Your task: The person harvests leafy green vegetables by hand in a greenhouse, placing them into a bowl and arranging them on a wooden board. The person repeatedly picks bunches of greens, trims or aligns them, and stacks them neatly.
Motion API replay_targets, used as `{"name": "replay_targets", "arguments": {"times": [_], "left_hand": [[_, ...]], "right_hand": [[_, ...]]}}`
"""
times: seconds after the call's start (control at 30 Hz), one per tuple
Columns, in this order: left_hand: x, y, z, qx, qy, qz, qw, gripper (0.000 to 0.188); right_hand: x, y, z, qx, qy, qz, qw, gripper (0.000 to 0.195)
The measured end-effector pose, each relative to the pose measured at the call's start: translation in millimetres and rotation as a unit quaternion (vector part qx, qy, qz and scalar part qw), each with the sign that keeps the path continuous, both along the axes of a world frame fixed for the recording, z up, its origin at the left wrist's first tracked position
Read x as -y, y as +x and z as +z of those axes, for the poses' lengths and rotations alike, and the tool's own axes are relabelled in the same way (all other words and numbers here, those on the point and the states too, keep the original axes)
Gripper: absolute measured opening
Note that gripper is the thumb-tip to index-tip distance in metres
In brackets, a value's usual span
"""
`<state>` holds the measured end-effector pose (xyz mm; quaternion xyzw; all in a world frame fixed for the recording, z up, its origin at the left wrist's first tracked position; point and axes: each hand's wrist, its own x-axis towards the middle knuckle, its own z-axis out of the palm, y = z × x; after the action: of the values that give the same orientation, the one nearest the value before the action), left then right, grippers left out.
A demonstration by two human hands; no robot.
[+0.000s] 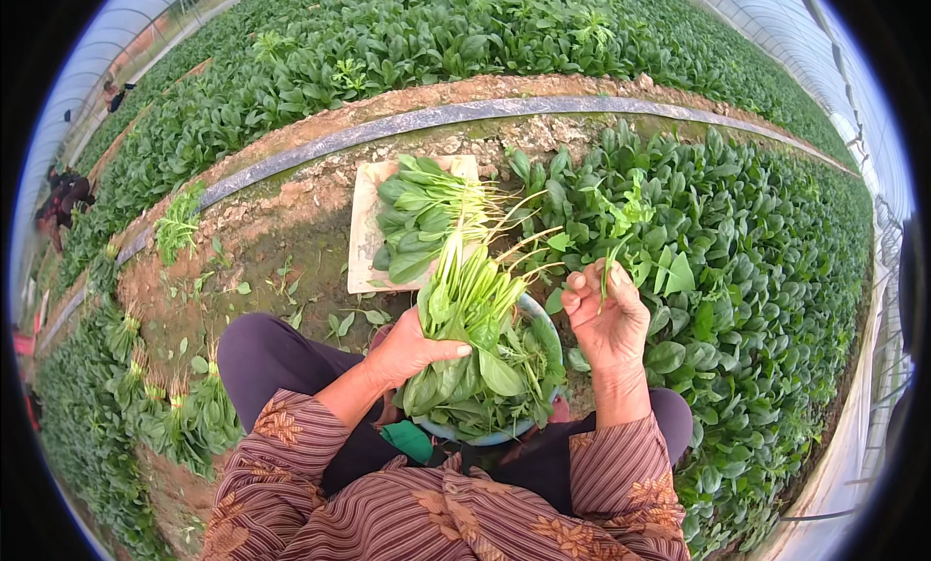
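My left hand [418, 350] is closed around a bunch of spinach [473, 299], its pale stems and roots pointing up and to the right. Below that bunch is a round blue basin [550, 328] between my knees, filled with loose green leaves. My right hand [611, 314], raised right of the bunch, pinches a thin green leaf or stem [608, 274] between thumb and fingers. Just beyond the held bunch, more spinach [418, 219] lies on a pale rectangular board or tray [364, 241], its roots towards the right.
Growing spinach [742, 270] stands close on my right. A grey strip [436, 117] crosses the soil ahead, with another planted bed [436, 37] beyond. Tied bunches [174, 408] lie on the left. People [65, 197] are at the far left. Greenhouse sheeting [873, 124] arches overhead.
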<state>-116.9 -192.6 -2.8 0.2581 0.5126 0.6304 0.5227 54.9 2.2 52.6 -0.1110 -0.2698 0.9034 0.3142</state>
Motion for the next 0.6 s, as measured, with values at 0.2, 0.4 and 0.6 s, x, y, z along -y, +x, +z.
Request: {"name": "replay_targets", "arguments": {"times": [0.2, 0.4, 0.6], "left_hand": [[0, -6, 4, -0.021, -0.019, 0.026, 0.999, 0.063], [1, -3, 1, -0.079, -0.045, -0.027, 0.995, 0.07], [2, -1, 3, -0.086, -0.045, -0.061, 0.993, 0.066]], "right_hand": [[34, 1, -24, 0.538, 0.634, 0.129, 0.54, 0.035], [25, -17, -3, 0.395, 0.662, -0.204, 0.604, 0.057], [18, -19, -26, 0.335, 0.442, 0.059, 0.83, 0.021]]}}
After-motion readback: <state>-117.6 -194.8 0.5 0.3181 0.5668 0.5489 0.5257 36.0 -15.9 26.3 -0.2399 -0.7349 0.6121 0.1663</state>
